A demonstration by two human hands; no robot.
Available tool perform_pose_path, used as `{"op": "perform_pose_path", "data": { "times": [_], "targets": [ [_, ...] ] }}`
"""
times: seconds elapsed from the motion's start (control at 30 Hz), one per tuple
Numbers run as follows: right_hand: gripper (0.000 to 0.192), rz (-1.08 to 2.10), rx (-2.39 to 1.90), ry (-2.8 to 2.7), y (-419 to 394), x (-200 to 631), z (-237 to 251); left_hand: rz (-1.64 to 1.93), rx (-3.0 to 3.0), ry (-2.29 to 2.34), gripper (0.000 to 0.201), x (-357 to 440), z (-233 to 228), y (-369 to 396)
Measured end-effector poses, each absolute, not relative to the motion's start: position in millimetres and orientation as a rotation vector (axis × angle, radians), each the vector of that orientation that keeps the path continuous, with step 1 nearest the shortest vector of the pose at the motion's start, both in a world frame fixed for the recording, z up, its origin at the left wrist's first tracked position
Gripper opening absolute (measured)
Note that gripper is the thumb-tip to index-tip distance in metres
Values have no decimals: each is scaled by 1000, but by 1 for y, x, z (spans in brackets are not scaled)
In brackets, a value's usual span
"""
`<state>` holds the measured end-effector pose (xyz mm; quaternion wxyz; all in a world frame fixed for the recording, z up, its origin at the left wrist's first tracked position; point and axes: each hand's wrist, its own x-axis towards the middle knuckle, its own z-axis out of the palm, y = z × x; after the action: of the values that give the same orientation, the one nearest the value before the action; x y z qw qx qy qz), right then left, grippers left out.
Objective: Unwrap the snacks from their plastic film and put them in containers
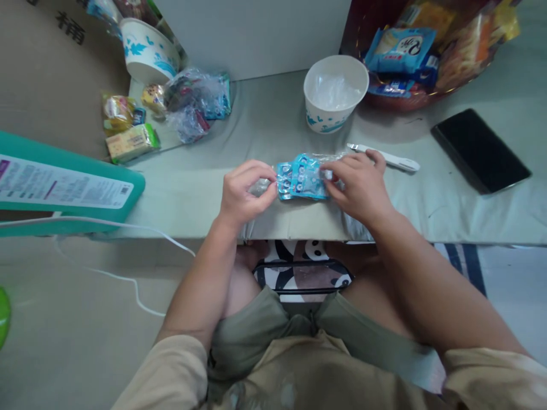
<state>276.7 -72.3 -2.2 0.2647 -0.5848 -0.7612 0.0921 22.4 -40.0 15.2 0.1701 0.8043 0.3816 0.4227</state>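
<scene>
You hold a small blue packet [301, 177] between both hands, low over the near edge of the table [448, 210], right in front of your body. Your left hand [245, 193] is closed in a pinch: thumb and fingers grip the clear crinkled end at the packet's left side. Your right hand [358, 185] is also closed in a pinch, on the clear end at the packet's right side. No hand is open.

The long axis of the packet runs left to right, across you, so each hand has one end and the blue middle lies free between them. Both hands are equally near to it; neither one is in front.

Just behind your right hand lies a white cutter [387, 158], its length also going left to right; your fingers are just beside it but I cannot tell if they touch it. Behind it stands a white bowl [335, 94] with a clear liner, and farther right a basket [395, 101] full of snacks. A dark phone [481, 150] lies well apart on the right. On the left are more snacks [130, 142] and a second bowl [147, 51].
</scene>
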Motion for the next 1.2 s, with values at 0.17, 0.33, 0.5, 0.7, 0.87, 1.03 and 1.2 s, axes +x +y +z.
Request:
{"op": "perform_pose_path", "data": {
  "times": [0.17, 0.33, 0.5, 0.7, 0.87, 1.03, 1.2],
  "targets": [
    [17, 212, -1368, -2074, -72, 281, 2, 1281, 2318, 1075, 6, 21, 25, -49],
    [39, 213, -1014, -2135, -83, 269, 7, 1287, 2036, 1131, 7, 26, 34, -65],
    [40, 287, -926, -2327, -88, 258, 6, 1221, 1352, 1388, 13, 37, 34, -63],
    [27, 498, -972, -2417, -81, 279, 14, 1184, 1037, 1607, 24, 29, 42, -44],
    [45, 736, -1471, -2462, -86, 278, 27, 719, 1281, 1690, 24, 15, 41, -38],
    [28, 403, -1850, -2197, -89, 260, 25, 292, 1891, 1563, 49, 23, 40, -40],
    [45, 247, -1575, -2292, -89, 257, 11, 203, 1997, 1547, 21, 39, 37, -42]
  ]
}}
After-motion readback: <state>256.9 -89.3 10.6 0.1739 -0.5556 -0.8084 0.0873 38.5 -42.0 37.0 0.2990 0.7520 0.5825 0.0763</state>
